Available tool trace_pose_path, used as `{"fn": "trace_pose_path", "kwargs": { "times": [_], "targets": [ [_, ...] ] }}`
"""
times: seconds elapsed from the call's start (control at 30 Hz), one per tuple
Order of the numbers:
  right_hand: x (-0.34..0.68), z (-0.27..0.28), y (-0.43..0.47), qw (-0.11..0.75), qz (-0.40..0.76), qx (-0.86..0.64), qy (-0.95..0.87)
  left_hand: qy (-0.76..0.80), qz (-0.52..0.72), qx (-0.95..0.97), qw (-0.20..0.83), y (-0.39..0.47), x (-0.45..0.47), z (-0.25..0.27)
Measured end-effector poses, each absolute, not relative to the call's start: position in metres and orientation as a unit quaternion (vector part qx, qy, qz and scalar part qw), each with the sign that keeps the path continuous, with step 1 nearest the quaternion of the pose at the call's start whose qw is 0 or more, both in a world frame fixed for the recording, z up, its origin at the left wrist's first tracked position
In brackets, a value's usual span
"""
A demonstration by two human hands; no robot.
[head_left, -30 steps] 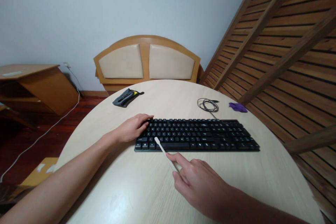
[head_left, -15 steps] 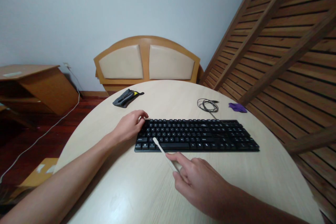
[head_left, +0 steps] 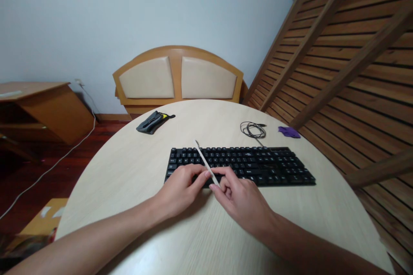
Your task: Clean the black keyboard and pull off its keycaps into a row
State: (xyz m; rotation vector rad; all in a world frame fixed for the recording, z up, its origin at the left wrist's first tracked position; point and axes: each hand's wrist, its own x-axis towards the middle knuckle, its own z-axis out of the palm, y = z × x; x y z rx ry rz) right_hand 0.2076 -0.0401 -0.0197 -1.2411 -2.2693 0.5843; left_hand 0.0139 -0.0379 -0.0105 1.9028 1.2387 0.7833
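A slim white toothbrush (head_left: 202, 154) points up and to the left over the black keyboard (head_left: 277, 167), its head near the top row of keys. Pinched fingers of my left hand (head_left: 182, 184) close on the middle of its handle. My right hand (head_left: 241, 195) grips the lower end of the same handle between thumb and forefinger. Both hands meet above the front edge of the keyboard and cover some of its left and middle keys.
On the round pale table (head_left: 122, 180) lie a dark pouch with a yellow patch (head_left: 151, 122), a coiled black cable (head_left: 253, 129) and a purple cloth (head_left: 289, 132). A wooden slatted frame (head_left: 348, 68) leans at the right. A wooden desk (head_left: 61, 107) stands left.
My left hand has left the keyboard's upper left corner, come down and right, and taken hold of the toothbrush. My right hand has risen slightly, lifting the brush head off the lower keys.
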Motion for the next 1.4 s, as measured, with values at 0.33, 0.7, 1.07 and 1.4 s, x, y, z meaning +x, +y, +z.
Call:
{"fn": "trace_pose_path", "kwargs": {
  "times": [0.33,0.7,1.07,1.4],
  "targets": [
    [0.212,-0.015,-0.033,0.237,0.199,-0.358,-0.881,0.458,0.413,0.63,0.471,-0.022,0.001,-0.005],
    [0.271,-0.023,0.032,0.175,0.084,-0.355,-0.915,0.534,0.418,0.651,0.34,0.035,-0.083,-0.003],
    [0.276,-0.033,0.038,0.111,0.084,-0.399,-0.906,0.54,0.147,0.817,0.136,0.031,-0.099,0.007],
    [0.267,-0.038,0.043,0.133,0.045,-0.421,-0.896,0.584,0.108,0.804,0.002,0.012,-0.064,-0.003]
  ]
}}
